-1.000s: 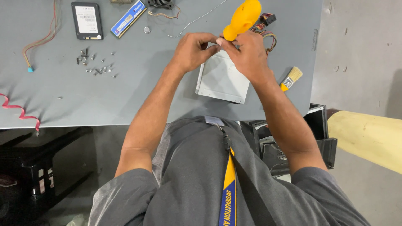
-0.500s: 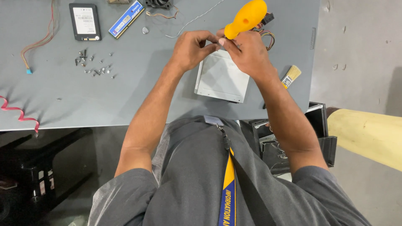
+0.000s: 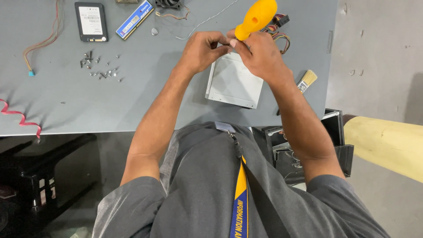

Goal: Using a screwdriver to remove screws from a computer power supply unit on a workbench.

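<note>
- Landmark: flat grey sheet-metal box (image 3: 233, 81), rectangular, lying on the grey tabletop (image 3: 145, 97) near its front edge.
- Right hand (image 3: 260, 55) directly above the box's far end, fingers closed around a screwdriver with a bulbous orange-yellow plastic handle (image 3: 256, 18). Handle sticks up and away past the box's far edge; the shaft is hidden behind the fingers.
- Left hand (image 3: 200, 50) over the box's far-left corner, fingertips pinched together and meeting the right hand's fingers just below the handle. What it pinches, if anything, cannot be told.
- Bundle of coloured wires with a black connector (image 3: 280, 31) just beyond the box, partly behind the right hand.
- Small paintbrush with pale bristles and wooden handle (image 3: 305, 81) right of the box, close by.
- Scatter of small metal screws (image 3: 100, 66) well left of the box.
- Black rectangular drive with a white label (image 3: 91, 21) far left and beyond the box; blue memory stick (image 3: 134, 19) beside it, nearer the box.
- Red coiled ribbon cable (image 3: 20, 117) at the table's left edge, well apart from the box.
- Open black computer case (image 3: 304, 150) below the table edge, right of the box.
</note>
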